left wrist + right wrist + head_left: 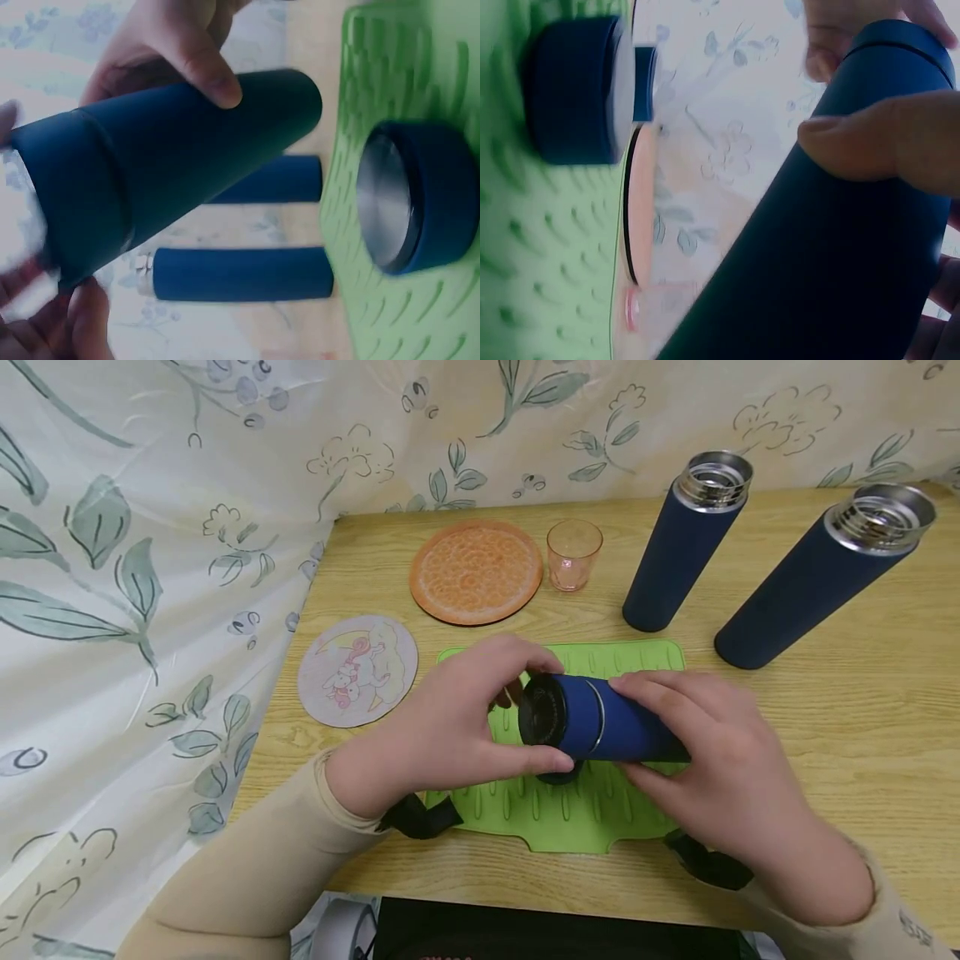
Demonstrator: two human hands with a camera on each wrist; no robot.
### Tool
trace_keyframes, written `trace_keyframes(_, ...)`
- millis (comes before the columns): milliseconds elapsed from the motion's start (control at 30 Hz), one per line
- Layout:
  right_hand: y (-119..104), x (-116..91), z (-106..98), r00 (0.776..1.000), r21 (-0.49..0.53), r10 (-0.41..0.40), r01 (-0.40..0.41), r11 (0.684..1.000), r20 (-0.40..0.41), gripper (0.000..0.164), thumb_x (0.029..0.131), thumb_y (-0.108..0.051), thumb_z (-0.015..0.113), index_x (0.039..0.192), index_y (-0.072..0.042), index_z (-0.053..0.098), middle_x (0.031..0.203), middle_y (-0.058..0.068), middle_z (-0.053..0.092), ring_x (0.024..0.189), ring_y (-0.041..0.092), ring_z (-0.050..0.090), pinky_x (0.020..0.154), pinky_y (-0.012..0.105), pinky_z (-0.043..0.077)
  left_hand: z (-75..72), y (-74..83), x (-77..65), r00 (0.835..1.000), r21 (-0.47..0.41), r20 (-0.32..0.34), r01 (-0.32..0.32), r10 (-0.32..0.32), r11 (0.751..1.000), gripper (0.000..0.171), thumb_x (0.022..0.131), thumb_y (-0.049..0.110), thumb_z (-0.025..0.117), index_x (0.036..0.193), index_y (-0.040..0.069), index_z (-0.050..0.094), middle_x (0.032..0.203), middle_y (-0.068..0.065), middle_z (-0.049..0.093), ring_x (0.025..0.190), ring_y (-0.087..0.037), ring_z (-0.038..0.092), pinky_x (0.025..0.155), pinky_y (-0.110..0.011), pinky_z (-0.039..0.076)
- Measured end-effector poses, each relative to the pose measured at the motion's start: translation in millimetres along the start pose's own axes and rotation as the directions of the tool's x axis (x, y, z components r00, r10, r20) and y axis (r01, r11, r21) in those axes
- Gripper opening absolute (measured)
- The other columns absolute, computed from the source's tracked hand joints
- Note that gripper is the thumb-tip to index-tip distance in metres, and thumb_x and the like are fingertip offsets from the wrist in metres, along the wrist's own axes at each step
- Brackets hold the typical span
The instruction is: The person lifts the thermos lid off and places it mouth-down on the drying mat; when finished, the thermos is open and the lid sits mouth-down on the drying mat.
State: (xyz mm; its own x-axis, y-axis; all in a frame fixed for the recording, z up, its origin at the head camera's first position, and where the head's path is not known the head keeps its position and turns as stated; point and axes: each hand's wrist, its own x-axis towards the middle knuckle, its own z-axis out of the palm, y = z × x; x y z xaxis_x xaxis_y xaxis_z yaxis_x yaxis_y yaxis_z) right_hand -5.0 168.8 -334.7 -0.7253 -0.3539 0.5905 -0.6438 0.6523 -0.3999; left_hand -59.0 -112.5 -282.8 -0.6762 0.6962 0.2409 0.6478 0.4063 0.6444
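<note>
A dark blue vacuum flask [630, 722] lies tilted in the air over a green ridged mat [596, 822], its dark round end towards the left. A thin silver seam crosses it near that end. My left hand [465, 718] grips the end section beyond the seam, thumb below and fingers above. The body is gripped by my right hand [720, 760], whose thumb [862, 142] presses along the side in the right wrist view. Beneath the flask, a loose blue cap [442, 199] with a steel face sits on the mat; the head view shows only its dark edge.
Two uncapped blue flasks [686, 552] [817, 577] with steel necks stand at the back right. Behind the mat are an orange round coaster [476, 572] and a pink glass [574, 556]. A pale printed disc [358, 671] lies left, near the floral curtain [135, 527].
</note>
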Motion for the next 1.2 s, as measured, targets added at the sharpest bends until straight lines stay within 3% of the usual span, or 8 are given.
trace_keyframes(100, -3, 0, -1, 1.000, 0.017, 0.002, -0.002, 1.000, 0.030, 0.096, 0.050, 0.000, 0.108, 0.139, -0.011, 0.075, 0.130, 0.014, 0.078, 0.116, 0.038, 0.071, 0.112, 0.018, 0.037, 0.2, 3.4, -1.0, 0.985, -0.011, 0.020, 0.169, -0.169, 0.985, 0.060, 0.087, 0.049, 0.092, 0.128, 0.015, 0.064, 0.113, 0.003, 0.066, 0.094, -0.013, 0.061, 0.081, -0.034, 0.056)
trace_keyframes(167, -4, 0, -1, 0.999, 0.019, 0.003, -0.003, 1.000, 0.036, 0.096, 0.050, 0.000, 0.108, 0.139, -0.011, 0.074, 0.130, 0.014, 0.077, 0.116, 0.038, 0.071, 0.114, 0.014, 0.033, -0.1, 3.7, -2.2, 0.983, -0.017, 0.025, 0.184, -0.183, 0.983, 0.068, 0.085, 0.049, 0.094, 0.135, 0.016, 0.062, 0.122, 0.003, 0.066, 0.106, -0.012, 0.062, 0.088, -0.034, 0.057)
trace_keyframes(267, -3, 0, -2, 1.000, 0.003, -0.005, 0.005, 1.000, 0.027, 0.095, 0.051, -0.001, 0.106, 0.140, -0.009, 0.074, 0.129, 0.016, 0.077, 0.115, 0.039, 0.071, 0.114, 0.013, 0.032, -1.0, 0.4, -3.9, 0.999, -0.015, 0.019, 0.034, -0.033, 0.999, 0.088, 0.081, 0.038, 0.101, 0.152, 0.011, 0.057, 0.151, -0.003, 0.060, 0.139, -0.016, 0.056, 0.114, -0.038, 0.051)
trace_keyframes(367, -1, 1, -4, 1.000, -0.010, 0.000, 0.000, 1.000, 0.023, 0.094, 0.052, -0.002, 0.106, 0.140, -0.009, 0.074, 0.128, 0.017, 0.077, 0.114, 0.040, 0.071, 0.115, 0.012, 0.032, -1.3, -3.3, -4.6, 0.983, 0.000, 0.030, -0.181, 0.181, 0.983, 0.091, 0.081, 0.022, 0.102, 0.158, 0.007, 0.055, 0.168, -0.012, 0.049, 0.158, -0.025, 0.044, 0.129, -0.042, 0.040)
trace_keyframes(567, 0, 1, -6, 0.999, -0.035, -0.002, 0.003, 0.999, 0.037, 0.091, 0.056, -0.004, 0.104, 0.141, -0.010, 0.073, 0.129, 0.015, 0.076, 0.115, 0.039, 0.071, 0.112, 0.020, 0.038, 3.0, -4.9, -3.2, 0.940, 0.058, 0.016, -0.341, 0.340, 0.938, 0.054, 0.092, 0.000, 0.083, 0.143, 0.008, 0.070, 0.157, -0.018, 0.060, 0.147, -0.028, 0.057, 0.121, -0.036, 0.048)
trace_keyframes(867, 3, -2, -6, 1.000, -0.048, -0.007, 0.007, 0.999, 0.004, 0.092, 0.053, -0.004, 0.103, 0.140, -0.008, 0.074, 0.128, 0.017, 0.077, 0.112, 0.041, 0.071, 0.102, 0.037, 0.047, 2.3, -3.0, -2.2, 0.979, -0.014, -0.046, -0.197, 0.196, 0.980, 0.062, 0.087, 0.021, 0.096, 0.143, 0.007, 0.070, 0.142, -0.012, 0.066, 0.131, -0.020, 0.063, 0.106, -0.031, 0.057)
trace_keyframes(1000, 9, -8, -14, 0.997, -0.067, 0.061, -0.063, 0.996, -0.043, 0.091, 0.053, -0.005, 0.100, 0.140, -0.007, 0.073, 0.128, 0.020, 0.076, 0.113, 0.044, 0.069, 0.111, 0.019, 0.040, -2.3, -3.8, 1.2, 0.994, -0.032, -0.060, -0.088, 0.086, 0.996, 0.065, 0.086, 0.024, 0.096, 0.144, 0.010, 0.070, 0.140, -0.006, 0.068, 0.122, -0.015, 0.061, 0.094, -0.031, 0.057)
trace_keyframes(1200, 17, -22, -32, 0.958, -0.109, 0.255, -0.269, 0.957, -0.129, 0.087, 0.091, -0.073, 0.076, 0.147, -0.006, 0.068, 0.132, 0.029, 0.071, 0.119, 0.051, 0.064, 0.110, 0.005, 0.026, -7.7, -12.4, 22.4, 0.999, 0.078, 0.032, 0.034, -0.037, 0.996, 0.069, 0.090, 0.026, 0.093, 0.152, 0.015, 0.066, 0.149, -0.001, 0.066, 0.134, -0.016, 0.058, 0.110, -0.035, 0.052)
